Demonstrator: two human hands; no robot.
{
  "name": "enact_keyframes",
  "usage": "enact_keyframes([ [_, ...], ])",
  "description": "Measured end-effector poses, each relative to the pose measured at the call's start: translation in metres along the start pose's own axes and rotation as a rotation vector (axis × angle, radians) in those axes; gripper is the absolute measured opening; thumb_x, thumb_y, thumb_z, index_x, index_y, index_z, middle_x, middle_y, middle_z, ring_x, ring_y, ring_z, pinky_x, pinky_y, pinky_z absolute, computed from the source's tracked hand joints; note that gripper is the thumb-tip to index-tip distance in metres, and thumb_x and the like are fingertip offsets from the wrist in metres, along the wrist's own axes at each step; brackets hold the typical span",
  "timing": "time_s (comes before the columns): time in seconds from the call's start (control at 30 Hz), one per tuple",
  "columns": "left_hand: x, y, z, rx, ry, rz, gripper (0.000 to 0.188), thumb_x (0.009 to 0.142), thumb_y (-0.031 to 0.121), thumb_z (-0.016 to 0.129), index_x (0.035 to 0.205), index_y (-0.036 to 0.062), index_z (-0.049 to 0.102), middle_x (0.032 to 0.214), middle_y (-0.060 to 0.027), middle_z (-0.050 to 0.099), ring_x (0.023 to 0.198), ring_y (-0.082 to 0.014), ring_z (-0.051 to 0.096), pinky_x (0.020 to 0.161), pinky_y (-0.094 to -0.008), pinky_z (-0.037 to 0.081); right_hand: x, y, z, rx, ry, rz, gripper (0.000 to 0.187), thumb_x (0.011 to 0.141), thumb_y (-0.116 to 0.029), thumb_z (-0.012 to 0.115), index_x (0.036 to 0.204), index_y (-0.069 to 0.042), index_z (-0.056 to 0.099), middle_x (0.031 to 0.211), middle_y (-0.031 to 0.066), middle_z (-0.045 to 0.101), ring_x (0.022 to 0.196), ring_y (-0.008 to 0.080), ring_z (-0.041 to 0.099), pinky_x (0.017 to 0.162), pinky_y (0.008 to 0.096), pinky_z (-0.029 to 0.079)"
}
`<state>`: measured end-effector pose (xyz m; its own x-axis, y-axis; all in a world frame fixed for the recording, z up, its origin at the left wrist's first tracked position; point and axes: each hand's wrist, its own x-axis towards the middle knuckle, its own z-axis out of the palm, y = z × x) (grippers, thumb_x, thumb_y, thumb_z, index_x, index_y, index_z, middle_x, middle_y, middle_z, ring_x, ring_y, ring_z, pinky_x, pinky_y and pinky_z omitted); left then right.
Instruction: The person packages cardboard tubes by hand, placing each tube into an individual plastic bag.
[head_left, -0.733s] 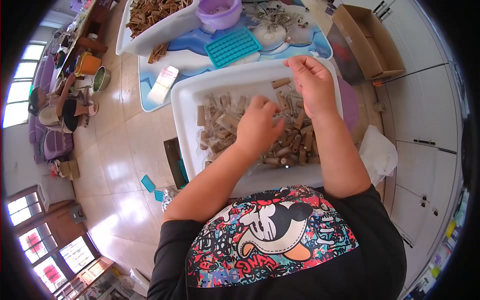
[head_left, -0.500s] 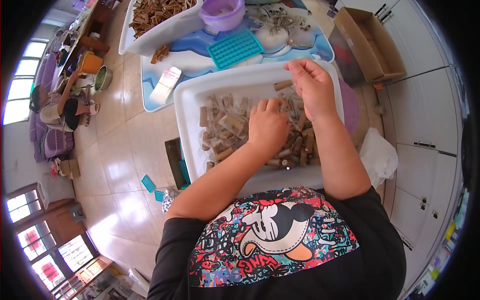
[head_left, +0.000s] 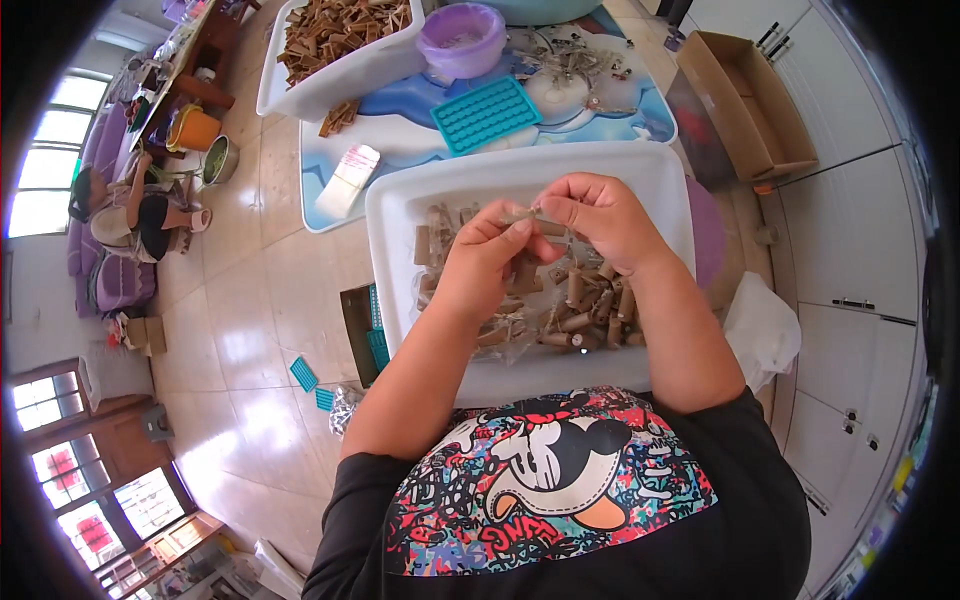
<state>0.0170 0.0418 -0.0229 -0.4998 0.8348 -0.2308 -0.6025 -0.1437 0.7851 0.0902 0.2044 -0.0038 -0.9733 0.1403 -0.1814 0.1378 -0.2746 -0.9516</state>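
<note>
While the head view had your hands apart over the white tub point(head_left: 470, 178) half a second ago, it now shows them meeting above the tub's far half. Your right hand point(head_left: 595, 225) has come inward from the tub's right side, and your left hand point(head_left: 478, 260) has risen to join it. The fingers of both look pinched on a small tan piece point(head_left: 537, 213) held up between them, so the work appears to be in the handling of a single item, clear of the heap.

Below, brown rolls point(head_left: 575, 290) and clear plastic wrappers point(head_left: 510, 348) lie mixed inside the tub. Beyond it, the teal tray point(head_left: 487, 113) rests on the counter point(head_left: 400, 95).

Your curled fingers cover most of the tan piece, so you cannot tell its shape or whether it is wrapped. A lone roll that lay at the tub's far right is out of sight, possibly behind your right hand. Your left forearm hides part of the tub's left side, and the overlapping film blurs the rolls' outlines.
</note>
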Motion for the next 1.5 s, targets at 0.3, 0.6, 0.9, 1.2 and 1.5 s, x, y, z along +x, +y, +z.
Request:
enact_keyframes([
  [0.3, -0.015, -0.001, 0.004, 0.066, 0.170, -0.176, 0.027, 0.088, 0.012, 0.050, 0.111, -0.0007, 0.050, 0.096, -0.0081, 0.057, 0.080, -0.0153, 0.059, 0.072, -0.0294, 0.051, 0.005, 0.011, 0.003, -0.234, 0.400, -0.264, 0.014, 0.081, -0.014, 0.063, 0.083, -0.001, 0.061, 0.070, -0.0029, 0.056, 0.061, 0.0033, 0.046, 0.054, 0.0207, 0.039],
  [0.6, -0.021, 0.014, -0.002, 0.467, 0.400, 0.281, 0.020, 0.085, 0.007, 0.055, 0.104, 0.0003, 0.051, 0.094, -0.0060, 0.057, 0.084, -0.0119, 0.057, 0.075, -0.0241, 0.047, 0.001, 0.005, 0.000, -0.718, 0.181, -0.392, 0.007, 0.076, -0.007, 0.063, 0.077, -0.001, 0.061, 0.067, 0.0032, 0.059, 0.058, 0.0076, 0.049, 0.054, 0.0243, 0.040],
  [0.9, -0.020, 0.022, 0.011, 0.270, 0.328, 0.037, 0.017, 0.088, 0.014, 0.053, 0.100, 0.0020, 0.050, 0.089, -0.0032, 0.059, 0.071, -0.0085, 0.056, 0.062, -0.0222, 0.047, -0.001, 0.014, 0.013, -0.361, 0.032, -0.135, 0.011, 0.076, -0.008, 0.065, 0.084, -0.002, 0.061, 0.069, 0.0010, 0.058, 0.061, 0.0072, 0.048, 0.055, 0.0226, 0.039],
  [1.2, -0.023, 0.028, 0.009, 0.196, 0.303, 0.040, 0.023, 0.092, 0.021, 0.047, 0.104, 0.0009, 0.051, 0.091, -0.0054, 0.058, 0.075, -0.0122, 0.059, 0.068, -0.0256, 0.052, -0.002, 0.015, 0.022, -0.282, 0.054, -0.204, 0.016, 0.078, -0.006, 0.064, 0.091, 0.000, 0.056, 0.072, -0.0006, 0.056, 0.066, 0.0040, 0.047, 0.058, 0.0200, 0.040],
  [1.5, -0.031, 0.015, 0.008, 0.247, 0.205, 0.246, 0.021, 0.093, 0.016, 0.044, 0.104, -0.0007, 0.050, 0.098, -0.0079, 0.057, 0.089, -0.0140, 0.057, 0.074, -0.0285, 0.052, -0.002, 0.019, 0.027, -0.005, 0.004, -0.277, 0.011, 0.081, -0.006, 0.060, 0.088, 0.000, 0.054, 0.073, -0.0009, 0.056, 0.064, 0.0033, 0.049, 0.057, 0.0192, 0.040],
])
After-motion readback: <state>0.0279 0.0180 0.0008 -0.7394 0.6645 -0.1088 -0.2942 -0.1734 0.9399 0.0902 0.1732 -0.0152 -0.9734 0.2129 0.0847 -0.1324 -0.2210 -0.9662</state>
